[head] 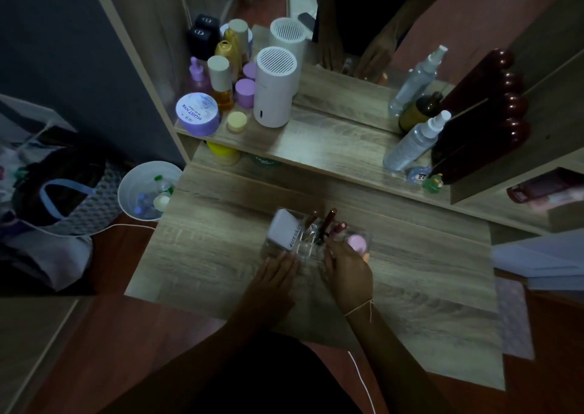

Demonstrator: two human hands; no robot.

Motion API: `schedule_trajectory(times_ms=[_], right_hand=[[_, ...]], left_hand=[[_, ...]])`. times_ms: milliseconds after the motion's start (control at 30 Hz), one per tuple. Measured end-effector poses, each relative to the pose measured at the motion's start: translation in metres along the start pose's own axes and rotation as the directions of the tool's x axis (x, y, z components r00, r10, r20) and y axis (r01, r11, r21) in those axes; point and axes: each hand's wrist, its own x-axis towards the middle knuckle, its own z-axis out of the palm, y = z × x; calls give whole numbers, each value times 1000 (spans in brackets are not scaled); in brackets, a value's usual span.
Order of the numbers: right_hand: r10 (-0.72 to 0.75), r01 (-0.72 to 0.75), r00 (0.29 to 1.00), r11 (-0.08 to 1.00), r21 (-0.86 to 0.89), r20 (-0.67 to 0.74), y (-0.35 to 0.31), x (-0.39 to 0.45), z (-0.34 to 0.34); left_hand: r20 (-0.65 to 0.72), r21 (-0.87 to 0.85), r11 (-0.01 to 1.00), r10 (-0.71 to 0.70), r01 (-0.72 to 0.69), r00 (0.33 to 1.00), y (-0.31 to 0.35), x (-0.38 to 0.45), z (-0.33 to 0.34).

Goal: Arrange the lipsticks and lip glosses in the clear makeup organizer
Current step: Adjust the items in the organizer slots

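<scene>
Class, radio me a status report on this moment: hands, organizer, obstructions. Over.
Left hand flat at clear organizer front. Right hand fingers at dark red lip tubes standing inside. White box, pink sponge fill end compartments.

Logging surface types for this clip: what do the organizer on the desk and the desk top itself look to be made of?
The organizer looks like clear, glossy hard plastic, possibly acrylic: the desk grain shows through its walls and the edges catch light. The desk top appears to be matte wood-grain laminate or veneer: grey-brown streaked grain, hardly any shine. Dim light leaves both uncertain.
</scene>
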Motion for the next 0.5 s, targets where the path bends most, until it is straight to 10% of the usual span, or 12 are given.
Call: schedule_trajectory(times_ms=[500], right_hand=[[-64, 92, 976, 987, 129, -209, 7, 28, -33]], left_hand=[[-240, -198, 978, 24, -73, 970, -8, 12, -20]])
